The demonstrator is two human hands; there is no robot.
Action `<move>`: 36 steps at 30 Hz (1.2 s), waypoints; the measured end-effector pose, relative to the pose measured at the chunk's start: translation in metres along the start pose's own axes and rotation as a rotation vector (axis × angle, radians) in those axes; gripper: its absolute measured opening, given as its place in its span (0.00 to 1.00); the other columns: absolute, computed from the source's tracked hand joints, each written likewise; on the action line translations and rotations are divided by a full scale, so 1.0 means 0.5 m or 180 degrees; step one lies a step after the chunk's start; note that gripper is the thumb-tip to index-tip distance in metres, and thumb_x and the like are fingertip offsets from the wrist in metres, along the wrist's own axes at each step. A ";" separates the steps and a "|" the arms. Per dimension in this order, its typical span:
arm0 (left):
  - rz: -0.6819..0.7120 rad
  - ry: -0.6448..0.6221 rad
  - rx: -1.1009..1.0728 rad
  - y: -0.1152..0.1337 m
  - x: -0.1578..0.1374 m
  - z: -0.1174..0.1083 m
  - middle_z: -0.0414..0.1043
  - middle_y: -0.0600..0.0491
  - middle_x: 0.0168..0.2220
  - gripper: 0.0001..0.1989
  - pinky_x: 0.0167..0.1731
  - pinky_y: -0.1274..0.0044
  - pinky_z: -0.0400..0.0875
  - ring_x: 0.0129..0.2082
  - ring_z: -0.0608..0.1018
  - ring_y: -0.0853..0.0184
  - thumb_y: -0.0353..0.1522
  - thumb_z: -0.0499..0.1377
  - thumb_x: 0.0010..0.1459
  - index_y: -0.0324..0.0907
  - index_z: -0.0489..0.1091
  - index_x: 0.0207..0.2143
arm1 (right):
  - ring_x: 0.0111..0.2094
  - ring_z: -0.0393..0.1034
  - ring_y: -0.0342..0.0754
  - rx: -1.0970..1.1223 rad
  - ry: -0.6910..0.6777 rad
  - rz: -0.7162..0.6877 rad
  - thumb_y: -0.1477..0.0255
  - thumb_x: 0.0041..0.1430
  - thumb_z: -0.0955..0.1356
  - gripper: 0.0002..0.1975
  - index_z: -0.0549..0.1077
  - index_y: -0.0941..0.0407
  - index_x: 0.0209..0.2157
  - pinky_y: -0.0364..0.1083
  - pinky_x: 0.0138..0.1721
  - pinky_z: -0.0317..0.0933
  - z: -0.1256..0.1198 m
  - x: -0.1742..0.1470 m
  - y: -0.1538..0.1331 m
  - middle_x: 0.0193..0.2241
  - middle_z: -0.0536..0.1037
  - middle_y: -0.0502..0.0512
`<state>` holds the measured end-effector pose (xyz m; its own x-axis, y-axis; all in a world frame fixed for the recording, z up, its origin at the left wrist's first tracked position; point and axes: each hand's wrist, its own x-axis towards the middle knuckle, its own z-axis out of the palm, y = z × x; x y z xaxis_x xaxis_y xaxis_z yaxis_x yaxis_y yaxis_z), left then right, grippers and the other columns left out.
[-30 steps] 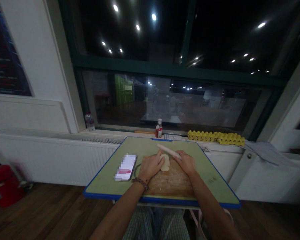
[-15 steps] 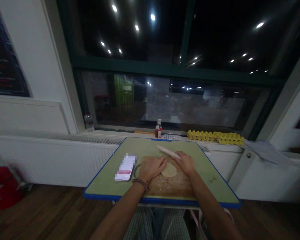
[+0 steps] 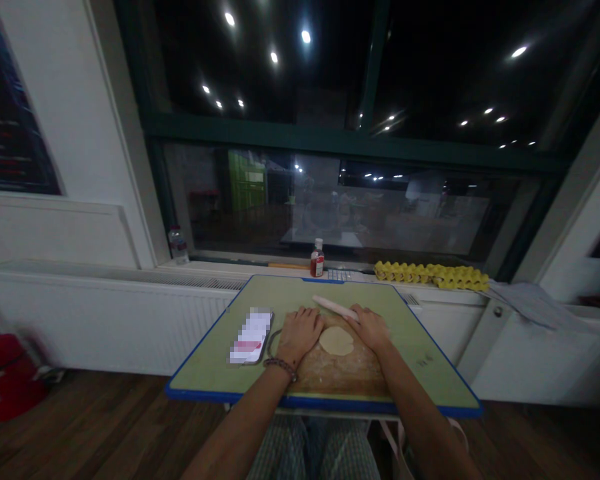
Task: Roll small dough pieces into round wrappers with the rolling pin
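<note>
A thin, pale round of dough (image 3: 337, 341) lies flat on the floured wooden board (image 3: 337, 380). Just left of it, my left hand (image 3: 303, 330) rests palm down on the board with its fingers stretched forward, holding nothing. My right hand (image 3: 371, 327) is closed around the near end of a light wooden rolling pin (image 3: 333, 305). The pin points away to the upper left, beyond the dough and apart from it. Part of its near end is hidden under my right fingers. A beaded bracelet (image 3: 281, 366) circles my left wrist.
The board sits on a small green table (image 3: 425, 373) with a blue edge. A lit phone (image 3: 253, 339) lies to the left. On the sill behind stand a red sauce bottle (image 3: 317, 259), a yellow egg tray (image 3: 430, 275) and a clear water bottle (image 3: 178, 245).
My left hand has let go of the dough's edge, moved left and flattened out. The rolling pin has shifted slightly toward me in my right hand. More of the dough shows.
</note>
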<state>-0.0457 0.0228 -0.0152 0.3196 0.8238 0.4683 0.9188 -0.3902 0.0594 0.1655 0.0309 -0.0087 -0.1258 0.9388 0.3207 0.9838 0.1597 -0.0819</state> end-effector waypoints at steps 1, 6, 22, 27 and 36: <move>0.0025 -0.0002 -0.0019 0.000 0.000 0.000 0.75 0.48 0.43 0.17 0.45 0.66 0.62 0.47 0.70 0.58 0.37 0.43 0.68 0.42 0.69 0.45 | 0.40 0.74 0.48 -0.0018 0.0004 0.0011 0.54 0.67 0.56 0.20 0.68 0.52 0.45 0.43 0.36 0.58 0.000 0.000 -0.001 0.38 0.78 0.56; 0.0000 -0.0059 -0.0065 0.002 -0.001 -0.003 0.74 0.48 0.43 0.17 0.46 0.66 0.60 0.47 0.70 0.58 0.37 0.43 0.68 0.43 0.70 0.44 | 0.39 0.74 0.49 -0.0101 -0.0014 0.0036 0.54 0.67 0.56 0.20 0.68 0.52 0.45 0.43 0.35 0.58 -0.002 0.000 -0.002 0.37 0.78 0.56; -0.0127 -0.0115 -0.0224 0.014 -0.004 -0.021 0.75 0.47 0.41 0.16 0.45 0.65 0.63 0.48 0.70 0.56 0.39 0.46 0.66 0.42 0.70 0.39 | 0.39 0.75 0.51 -0.0245 -0.0065 0.0191 0.54 0.67 0.56 0.21 0.67 0.53 0.46 0.44 0.36 0.61 -0.009 -0.012 -0.016 0.37 0.78 0.57; 0.0537 -0.0123 -0.0712 0.013 -0.007 -0.030 0.70 0.51 0.54 0.15 0.54 0.67 0.60 0.53 0.67 0.59 0.40 0.50 0.65 0.44 0.70 0.48 | 0.39 0.75 0.50 -0.0193 -0.0040 0.0230 0.53 0.67 0.55 0.21 0.68 0.52 0.47 0.44 0.36 0.61 -0.007 -0.015 -0.014 0.37 0.78 0.58; 0.1732 -0.0529 -0.1355 0.010 -0.007 -0.018 0.61 0.53 0.62 0.34 0.61 0.69 0.53 0.60 0.63 0.60 0.47 0.64 0.51 0.49 0.64 0.59 | 0.38 0.74 0.49 -0.0086 0.0012 0.0167 0.56 0.67 0.58 0.18 0.68 0.52 0.47 0.44 0.36 0.59 -0.001 -0.016 -0.005 0.36 0.78 0.56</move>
<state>-0.0441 0.0143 -0.0086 0.7696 0.5051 0.3906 0.4593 -0.8629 0.2107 0.1642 0.0230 -0.0106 -0.0735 0.9445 0.3203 0.9921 0.1021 -0.0732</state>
